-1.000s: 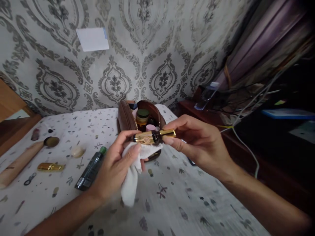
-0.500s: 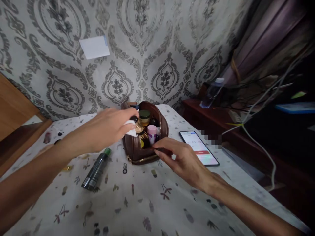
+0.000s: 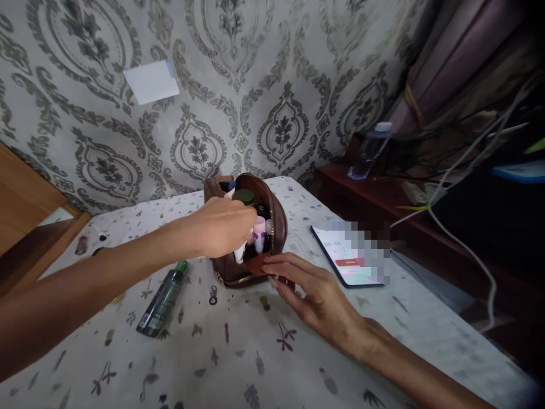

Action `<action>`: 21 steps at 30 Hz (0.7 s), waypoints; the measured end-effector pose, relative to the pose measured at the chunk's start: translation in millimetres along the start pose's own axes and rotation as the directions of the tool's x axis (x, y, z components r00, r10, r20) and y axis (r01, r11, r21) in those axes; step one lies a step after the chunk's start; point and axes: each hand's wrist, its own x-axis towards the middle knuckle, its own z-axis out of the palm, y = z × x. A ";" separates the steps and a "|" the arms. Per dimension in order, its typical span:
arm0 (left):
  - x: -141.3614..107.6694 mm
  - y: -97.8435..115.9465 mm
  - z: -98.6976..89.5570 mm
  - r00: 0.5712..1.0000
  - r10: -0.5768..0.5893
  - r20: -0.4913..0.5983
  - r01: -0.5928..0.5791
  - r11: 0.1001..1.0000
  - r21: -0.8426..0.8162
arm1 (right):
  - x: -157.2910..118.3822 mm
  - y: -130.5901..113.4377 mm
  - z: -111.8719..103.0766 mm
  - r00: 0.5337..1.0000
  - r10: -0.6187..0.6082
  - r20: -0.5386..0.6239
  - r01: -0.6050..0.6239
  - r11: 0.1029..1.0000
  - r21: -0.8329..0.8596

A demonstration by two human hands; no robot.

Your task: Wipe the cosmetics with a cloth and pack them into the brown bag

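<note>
An open brown zip-up toiletry bag (image 3: 229,271) stands on the patterned cloth with several containers inside. Among them are a jar with a dark green lid (image 3: 244,197) and a small bottle with a pink cap (image 3: 259,225). Over the bag's mouth, my left hand (image 3: 225,224) is closed on a slim white item (image 3: 240,253), whose lower end points down into the bag; its kind is mostly hidden by my fingers. The front rim of the bag is pinched between the thumb and fingers of my right hand (image 3: 309,287).
A dark green bottle (image 3: 160,304) lies left of the bag. To the right is a phone (image 3: 340,250) showing a timer. A clear water bottle (image 3: 369,152) and loose cables (image 3: 464,244) are by the dark red furniture. Behind is a patterned wall (image 3: 238,85).
My left hand has moved right and down over the bag, and the white item now points into it. My right hand keeps its hold while the rim is pulled slightly outward.
</note>
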 end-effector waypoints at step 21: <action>2.4 3.5 -17.9 0.970 -0.070 0.231 0.042 0.991 0.127 | 97.1 0.8 -37.3 0.899 -0.078 0.430 0.300 0.825 -0.479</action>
